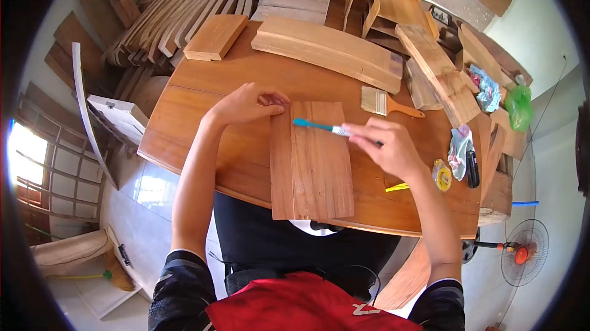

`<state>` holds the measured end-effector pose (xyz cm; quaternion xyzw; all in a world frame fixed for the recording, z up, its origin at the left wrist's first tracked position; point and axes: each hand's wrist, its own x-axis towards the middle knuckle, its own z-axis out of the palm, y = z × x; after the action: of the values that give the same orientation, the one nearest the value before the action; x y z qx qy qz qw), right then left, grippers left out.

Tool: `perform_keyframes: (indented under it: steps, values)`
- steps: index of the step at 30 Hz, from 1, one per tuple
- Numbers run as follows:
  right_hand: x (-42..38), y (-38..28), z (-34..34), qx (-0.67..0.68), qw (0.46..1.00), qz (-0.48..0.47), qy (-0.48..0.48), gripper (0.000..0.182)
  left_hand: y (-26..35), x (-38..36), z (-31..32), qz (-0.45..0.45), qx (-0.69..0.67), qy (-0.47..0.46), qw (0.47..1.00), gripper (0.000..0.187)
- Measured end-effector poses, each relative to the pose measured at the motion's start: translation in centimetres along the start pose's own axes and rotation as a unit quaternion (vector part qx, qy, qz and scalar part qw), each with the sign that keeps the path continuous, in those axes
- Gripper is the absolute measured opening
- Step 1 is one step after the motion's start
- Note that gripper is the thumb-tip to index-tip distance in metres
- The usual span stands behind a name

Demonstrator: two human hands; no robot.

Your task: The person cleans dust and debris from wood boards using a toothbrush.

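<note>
A reddish-brown wooden board [322, 165] lies at the table's front edge, its near end jutting past it. A lengthwise line runs down the board, left of its middle. My left hand [249, 103] is at the board's far left corner, thumb and fingers closed on it. In my right hand [387, 146] is a toothbrush [316, 125] with a teal head and neck and a white handle. Its head points left, over the upper part of the board near the line; whether it touches the wood is hard to tell. Fingers hide the handle's end.
On the wooden table [239, 159] are a paintbrush [387, 103], a tape measure [441, 175], a black tool [472, 169] and a cloth [460, 149]. Thick planks [329, 51] and a block [215, 36] line the far side. A fan [522, 253] stands right.
</note>
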<state>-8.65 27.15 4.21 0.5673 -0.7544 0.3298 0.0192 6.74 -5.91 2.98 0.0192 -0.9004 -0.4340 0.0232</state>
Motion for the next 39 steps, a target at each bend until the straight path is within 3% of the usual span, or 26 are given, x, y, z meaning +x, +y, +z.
perform_keyframes:
  steps: [1, 2, 4, 6, 7, 10, 11, 12, 14, 16, 17, 18, 20, 21, 22, 26, 27, 30, 31, 32, 33, 34, 35, 36, 38, 39]
  values:
    - [0.1, -0.1, -0.1, 0.031, 0.999, -0.001, 0.011, 0.024, 0.9, -1.0, 0.2, -0.026, 0.013, 0.017, 0.999, 0.035]
    - [0.6, 0.0, -1.2, -0.003, 0.993, 0.112, -0.036, 0.026, 2.0, -2.0, 0.2, -0.053, 0.026, 0.035, 0.998, 0.036]
    - [0.7, 0.5, 0.6, 0.099, 0.995, 0.026, 0.02, 0.026, 3.1, -3.9, 0.9, -0.065, 0.059, 0.084, 0.993, 0.039]
    - [0.9, -1.1, 0.4, 0.117, 0.986, 0.015, -0.12, 0.026, 2.9, -5.4, 2.3, -0.043, 0.092, 0.154, 0.983, 0.042]
    - [1.4, -1.8, -0.2, 0.074, 0.988, 0.064, -0.119, 0.026, 2.8, -6.1, 2.9, -0.034, 0.107, 0.174, 0.978, 0.045]
    - [2.3, 0.6, 0.1, 0.014, 0.999, 0.05, -0.015, 0.027, 3.6, -7.7, 4.6, -0.047, 0.11, 0.187, 0.975, 0.051]
    - [1.6, 1.5, 1.5, 0.127, 0.992, 0.009, 0.0, 0.027, 3.6, -7.9, 5.0, -0.039, 0.102, 0.194, 0.975, 0.051]
    - [1.6, 1.0, 0.7, 0.108, 0.992, -0.024, -0.063, 0.027, 3.4, -8.0, 5.2, -0.031, 0.095, 0.203, 0.974, 0.052]
    - [1.5, -0.3, 0.0, 0.074, 0.994, 0.03, -0.079, 0.026, 2.7, -8.3, 5.7, -0.021, 0.091, 0.217, 0.972, 0.054]
    - [0.7, 0.4, 1.7, 0.111, 0.994, -0.001, -0.001, 0.026, 2.1, -7.8, 5.8, -0.003, 0.1, 0.232, 0.968, 0.055]
    - [0.1, 0.9, 2.4, 0.127, 0.991, -0.016, 0.04, 0.026, 1.8, -7.4, 5.8, -0.007, 0.113, 0.226, 0.968, 0.053]
    - [-0.4, -0.3, 1.7, 0.109, 0.993, -0.016, -0.029, 0.026, 1.7, -7.0, 5.8, -0.008, 0.126, 0.22, 0.967, 0.053]
    - [-0.7, -1.3, 1.4, 0.064, 0.997, 0.009, -0.046, 0.026, 1.5, -5.7, 6.5, 0.016, 0.17, 0.209, 0.963, 0.051]
    - [-0.7, 0.4, 2.1, 0.06, 0.997, -0.005, 0.039, 0.026, 1.4, -5.1, 7.0, 0.041, 0.202, 0.206, 0.957, 0.05]
    - [-0.6, 1.3, 2.2, 0.12, 0.989, 0.039, 0.076, 0.026, 1.9, -4.6, 7.1, 0.066, 0.233, 0.203, 0.949, 0.049]
    - [-1.4, 1.8, -0.6, 0.152, 0.987, 0.038, -0.026, 0.024, 3.1, -2.0, 6.6, 0.094, 0.261, 0.104, 0.955, 0.045]
    - [-1.4, 2.2, -0.4, 0.147, 0.989, 0.018, -0.017, 0.025, 2.8, -0.8, 6.5, 0.13, 0.248, 0.114, 0.953, 0.045]
    - [-1.3, 4.1, -2.0, 0.053, 0.994, 0.076, 0.064, 0.025, 1.0, 4.5, 4.4, 0.189, 0.187, 0.01, 0.964, 0.041]
    - [-1.1, 1.5, -3.2, -0.046, 0.991, 0.124, 0.024, 0.026, 1.2, 5.5, 4.0, 0.169, 0.147, -0.023, 0.974, 0.038]
    - [-1.4, 0.1, -2.9, -0.028, 0.997, 0.014, 0.067, 0.025, 1.5, 6.1, 3.2, 0.148, 0.11, -0.054, 0.981, 0.036]
    - [-1.6, -0.8, -2.9, -0.004, 1.0, 0.007, 0.015, 0.024, 1.7, 6.5, 2.8, 0.126, 0.071, -0.082, 0.986, 0.034]
    - [-1.7, -1.3, -3.0, 0.02, 0.999, 0.003, -0.04, 0.023, 1.4, 6.5, 2.9, 0.134, 0.052, -0.058, 0.988, 0.032]
    - [-1.4, -0.4, -2.3, -0.016, 0.999, -0.033, 0.005, 0.023, 1.1, 6.4, 3.3, 0.142, 0.032, -0.037, 0.989, 0.029]
    - [-1.0, 0.6, -2.4, -0.066, 0.998, -0.011, 0.009, 0.024, 0.8, 6.2, 4.1, 0.149, 0.01, -0.02, 0.989, 0.027]
    - [-0.8, 2.8, -1.3, 0.029, 0.997, 0.006, 0.076, 0.024, 0.6, 5.4, 5.3, 0.152, -0.013, 0.02, 0.988, 0.025]
    - [-0.6, 2.5, -0.9, 0.052, 0.993, -0.042, 0.093, 0.022, 0.6, 5.1, 4.9, 0.151, -0.017, 0.046, 0.987, 0.025]
